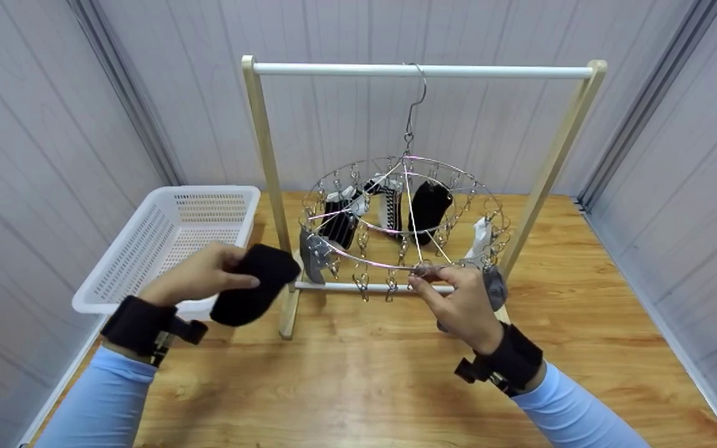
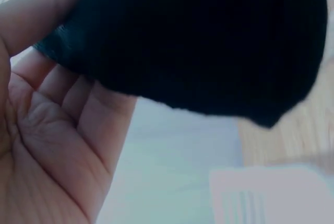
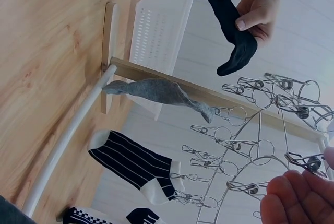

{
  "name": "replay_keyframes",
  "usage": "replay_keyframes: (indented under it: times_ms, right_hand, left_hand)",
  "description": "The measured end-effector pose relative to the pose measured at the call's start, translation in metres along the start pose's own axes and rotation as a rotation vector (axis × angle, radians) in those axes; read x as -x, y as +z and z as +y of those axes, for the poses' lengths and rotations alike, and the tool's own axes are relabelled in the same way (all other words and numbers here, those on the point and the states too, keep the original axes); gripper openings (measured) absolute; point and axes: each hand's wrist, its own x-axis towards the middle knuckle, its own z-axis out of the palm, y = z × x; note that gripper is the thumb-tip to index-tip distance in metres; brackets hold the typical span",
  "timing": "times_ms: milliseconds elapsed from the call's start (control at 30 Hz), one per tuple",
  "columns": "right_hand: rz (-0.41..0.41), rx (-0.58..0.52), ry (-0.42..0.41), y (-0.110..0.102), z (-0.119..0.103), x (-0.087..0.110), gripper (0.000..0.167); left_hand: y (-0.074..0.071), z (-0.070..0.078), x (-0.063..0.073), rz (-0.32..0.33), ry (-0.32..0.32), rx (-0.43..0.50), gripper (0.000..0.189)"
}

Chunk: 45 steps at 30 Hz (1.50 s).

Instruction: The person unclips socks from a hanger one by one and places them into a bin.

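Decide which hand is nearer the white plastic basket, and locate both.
Left. In the head view the left hand, holding a black sock, overlaps the white plastic basket; the right hand is well to the basket's right, pinching a clip on the round metal clip hanger.

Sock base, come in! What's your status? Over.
Left hand holding black sock. Right hand pinching hanger clip. Black sock not yet clipped. Leftmost grey sock possibly in the way.

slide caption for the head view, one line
Left hand holding a black sock, right hand pinching a clip on the near rim of a round hanging rack.
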Motion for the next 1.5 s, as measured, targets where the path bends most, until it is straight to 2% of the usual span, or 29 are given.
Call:
replay_keyframes:
  times_ms: [167, 300, 433, 533, 733, 900, 1000, 1133, 1233, 1367, 1500]
  right_hand:
    - [0.006, 0.001, 0.003, 0.0, 0.001, 0.0, 0.007]
    - [0.007, 0.001, 0.017, 0.0, -0.001, 0.001, 0.006]
    - [0.004, 0.003, 0.027, -0.001, -0.001, 0.003, 0.007]
    - [0.009, 0.006, 0.024, 0.0, 0.0, 0.004, 0.009]
    - [0.007, -0.01, 0.019, 0.0, 0.0, 0.005, 0.009]
    - [0.005, -0.023, 0.03, 0.001, -0.001, 0.006, 0.007]
    - [0.002, -0.029, 0.041, 0.001, -0.002, 0.006, 0.007]
    - [-0.006, -0.031, 0.053, 0.001, -0.002, 0.006, 0.006]
    - [-0.016, -0.031, 0.063, 0.002, -0.002, 0.006, 0.006]
    - [-0.024, -0.032, 0.071, 0.002, -0.003, 0.005, 0.005]
    - [-0.025, -0.022, 0.061, 0.003, -0.003, 0.004, 0.005]
  left_hand:
    - [-0.023, -0.011, 0.002, 0.138, -0.083, 0.0, 0.024]
    - [-0.037, -0.02, -0.003, 0.239, -0.099, -0.013, 0.028]
    - [-0.046, -0.03, -0.009, 0.296, -0.101, 0.016, 0.047]
    - [-0.053, -0.04, -0.012, 0.324, -0.129, 0.008, 0.059]
    - [-0.064, -0.062, -0.013, 0.361, -0.211, -0.069, 0.06]
    - [-0.068, -0.076, -0.014, 0.361, -0.268, -0.19, 0.065]
    - [-0.069, -0.084, -0.016, 0.338, -0.284, -0.261, 0.069]
    - [-0.07, -0.092, -0.02, 0.277, -0.298, -0.317, 0.074]
    - [-0.069, -0.095, -0.023, 0.245, -0.303, -0.338, 0.069]
    - [-0.067, -0.099, -0.027, 0.189, -0.342, -0.369, 0.063]
    - [-0.068, -0.1, -0.03, 0.105, -0.379, -0.393, 0.063]
